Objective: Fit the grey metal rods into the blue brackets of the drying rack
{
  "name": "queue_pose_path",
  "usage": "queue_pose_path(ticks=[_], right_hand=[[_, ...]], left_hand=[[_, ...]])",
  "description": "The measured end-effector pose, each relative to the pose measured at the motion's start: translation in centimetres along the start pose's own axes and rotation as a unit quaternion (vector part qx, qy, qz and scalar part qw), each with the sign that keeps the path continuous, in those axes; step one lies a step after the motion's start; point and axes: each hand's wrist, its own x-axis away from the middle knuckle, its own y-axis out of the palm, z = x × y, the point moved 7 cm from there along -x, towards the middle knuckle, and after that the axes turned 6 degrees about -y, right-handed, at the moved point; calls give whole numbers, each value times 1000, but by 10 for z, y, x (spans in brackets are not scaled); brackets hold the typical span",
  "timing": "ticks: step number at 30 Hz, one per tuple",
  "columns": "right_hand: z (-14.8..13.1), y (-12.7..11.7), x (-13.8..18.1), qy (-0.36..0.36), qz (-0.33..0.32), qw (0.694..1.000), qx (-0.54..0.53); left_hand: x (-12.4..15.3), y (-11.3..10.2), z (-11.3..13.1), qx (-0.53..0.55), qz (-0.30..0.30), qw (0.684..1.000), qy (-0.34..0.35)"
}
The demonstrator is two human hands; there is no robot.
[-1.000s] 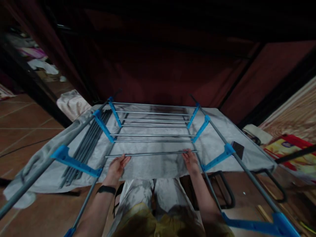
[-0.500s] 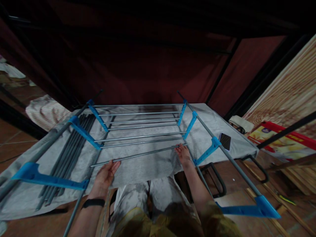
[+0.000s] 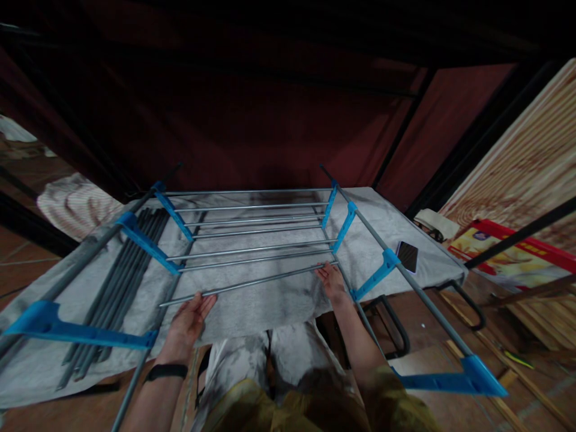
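Observation:
A grey metal tube point(image 3: 261, 279) lies slantwise across the inside of a rack frame, its right end farther from me. Near its left end, my left hand point(image 3: 191, 313) grips it between thumb and fingers. My right hand point(image 3: 330, 278) pinches it close to the right end. Beyond it, several crossbars point(image 3: 254, 245) span between blue plastic brackets on both sides. The nearer left bracket point(image 3: 81, 329) and the right bracket point(image 3: 375, 276) have no crossbar between them. Long grey side poles point(image 3: 425, 306) run through the brackets.
A bundle of loose grey tubes point(image 3: 121, 288) lies on the cloth-covered table point(image 3: 270, 309) at the left. To the right are a phone point(image 3: 407, 257), a black chair armrest point(image 3: 398, 327) and a red-and-yellow box point(image 3: 513, 255). A dark red panel point(image 3: 270, 132) stands behind the table.
Both hands still hold the tube in nearly the same slanted position. The whole view has shifted slightly, so things appear a little farther left.

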Motion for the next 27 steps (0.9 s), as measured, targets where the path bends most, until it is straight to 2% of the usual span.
queue_pose_path(ticks=[6, 17, 27], right_hand=[[-2, 1, 2, 6, -4, 1000, 0], [-4, 4, 4, -9, -21, 1000, 1], [-2, 1, 3, -7, -17, 1000, 6]], left_hand=[[-1, 0, -1, -3, -6, 1000, -17], [-2, 0, -1, -2, 10, 1000, -14], [-4, 0, -2, 1, -1, 1000, -13]])
